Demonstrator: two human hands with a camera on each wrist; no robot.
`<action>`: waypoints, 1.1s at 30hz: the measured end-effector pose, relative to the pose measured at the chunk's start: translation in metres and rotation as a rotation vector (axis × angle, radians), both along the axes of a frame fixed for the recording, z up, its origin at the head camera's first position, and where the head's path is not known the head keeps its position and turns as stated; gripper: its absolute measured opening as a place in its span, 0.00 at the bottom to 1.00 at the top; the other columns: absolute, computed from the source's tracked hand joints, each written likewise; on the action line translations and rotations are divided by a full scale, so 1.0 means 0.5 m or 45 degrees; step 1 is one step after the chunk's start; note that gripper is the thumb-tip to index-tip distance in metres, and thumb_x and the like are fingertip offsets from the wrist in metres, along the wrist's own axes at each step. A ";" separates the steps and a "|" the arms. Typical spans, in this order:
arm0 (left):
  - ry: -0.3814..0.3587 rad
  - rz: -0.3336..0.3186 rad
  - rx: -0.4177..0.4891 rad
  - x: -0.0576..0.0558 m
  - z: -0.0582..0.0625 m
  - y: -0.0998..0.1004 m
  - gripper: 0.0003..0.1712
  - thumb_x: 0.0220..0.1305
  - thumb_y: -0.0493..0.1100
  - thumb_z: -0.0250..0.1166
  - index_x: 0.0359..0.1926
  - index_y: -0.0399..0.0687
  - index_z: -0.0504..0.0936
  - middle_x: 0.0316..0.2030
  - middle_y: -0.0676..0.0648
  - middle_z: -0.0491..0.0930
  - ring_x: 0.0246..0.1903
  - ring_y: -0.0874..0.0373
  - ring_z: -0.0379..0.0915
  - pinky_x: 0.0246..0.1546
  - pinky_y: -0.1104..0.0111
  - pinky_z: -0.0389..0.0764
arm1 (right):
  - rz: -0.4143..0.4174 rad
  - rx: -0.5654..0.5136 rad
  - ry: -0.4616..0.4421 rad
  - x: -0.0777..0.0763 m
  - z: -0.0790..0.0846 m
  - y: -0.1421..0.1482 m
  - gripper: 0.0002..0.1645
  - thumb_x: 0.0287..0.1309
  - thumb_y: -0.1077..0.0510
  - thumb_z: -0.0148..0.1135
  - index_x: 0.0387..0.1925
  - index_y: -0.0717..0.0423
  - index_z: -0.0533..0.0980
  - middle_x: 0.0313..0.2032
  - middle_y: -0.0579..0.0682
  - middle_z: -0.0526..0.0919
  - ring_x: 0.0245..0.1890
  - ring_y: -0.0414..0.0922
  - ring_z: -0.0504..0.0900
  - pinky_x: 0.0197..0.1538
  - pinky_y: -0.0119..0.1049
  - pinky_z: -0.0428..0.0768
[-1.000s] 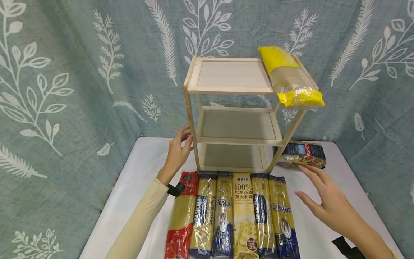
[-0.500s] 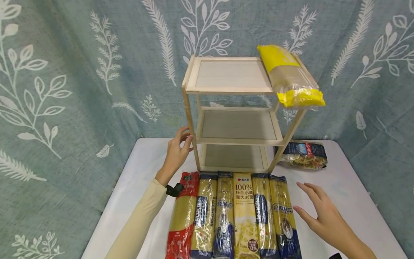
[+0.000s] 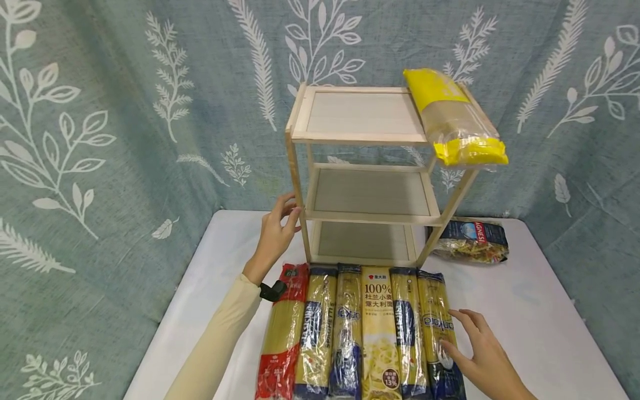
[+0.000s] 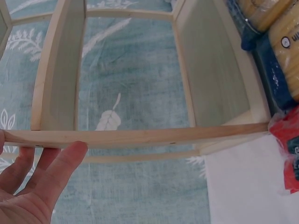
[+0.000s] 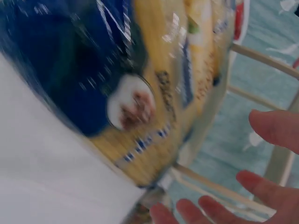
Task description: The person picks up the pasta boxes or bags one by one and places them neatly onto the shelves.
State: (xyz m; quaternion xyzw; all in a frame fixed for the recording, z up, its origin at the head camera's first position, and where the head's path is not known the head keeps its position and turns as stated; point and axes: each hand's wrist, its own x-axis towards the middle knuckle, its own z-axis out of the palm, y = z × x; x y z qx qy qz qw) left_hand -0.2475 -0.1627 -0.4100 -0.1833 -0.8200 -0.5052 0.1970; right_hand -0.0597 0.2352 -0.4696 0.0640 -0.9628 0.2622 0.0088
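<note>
My left hand (image 3: 274, 236) grips the left front post of a three-tier wooden shelf (image 3: 365, 114). In the left wrist view its fingers (image 4: 60, 170) lie against that post (image 4: 135, 136). My right hand (image 3: 482, 350) has its fingers spread at the right edge of the rightmost spaghetti pack (image 3: 432, 294), a blue and clear one. In the right wrist view, thumb and fingers are apart with nothing between them, and the pack (image 5: 79, 60) lies beyond. To its left are more pasta packs: yellow (image 3: 377, 333), blue-ended (image 3: 315, 328) and red (image 3: 282, 333).
A yellow-ended bag (image 3: 452, 119) lies along the right side of the shelf's top tier, its near end jutting past the front edge. Behind the right front post, a dark Agnesi pasta bag (image 3: 472, 239) rests on the white table (image 3: 525, 289). Patterned curtains (image 3: 115, 139) enclose the table.
My right hand has come away from near the Agnesi bag, moving toward me and left to the rightmost spaghetti pack. The left hand has stayed on the shelf post.
</note>
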 end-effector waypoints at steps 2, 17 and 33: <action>-0.003 0.000 -0.006 0.000 0.000 0.001 0.21 0.72 0.45 0.52 0.63 0.44 0.67 0.52 0.33 0.75 0.50 0.41 0.75 0.30 0.65 0.84 | -0.030 0.009 -0.079 0.003 -0.012 -0.004 0.39 0.53 0.44 0.68 0.60 0.61 0.68 0.55 0.67 0.66 0.44 0.64 0.75 0.34 0.57 0.78; -0.004 0.034 0.003 0.002 0.002 0.005 0.21 0.72 0.44 0.53 0.62 0.44 0.68 0.51 0.32 0.76 0.49 0.43 0.76 0.29 0.59 0.84 | -0.234 0.042 -0.514 0.031 -0.116 -0.035 0.49 0.42 0.44 0.69 0.64 0.57 0.61 0.55 0.78 0.57 0.41 0.67 0.73 0.22 0.50 0.74; -0.022 0.035 0.028 0.006 0.004 0.007 0.21 0.72 0.44 0.53 0.62 0.44 0.68 0.51 0.32 0.76 0.49 0.43 0.76 0.30 0.58 0.84 | -0.243 0.138 -0.538 0.039 -0.147 -0.044 0.51 0.45 0.42 0.65 0.68 0.54 0.56 0.52 0.78 0.61 0.41 0.66 0.73 0.21 0.51 0.74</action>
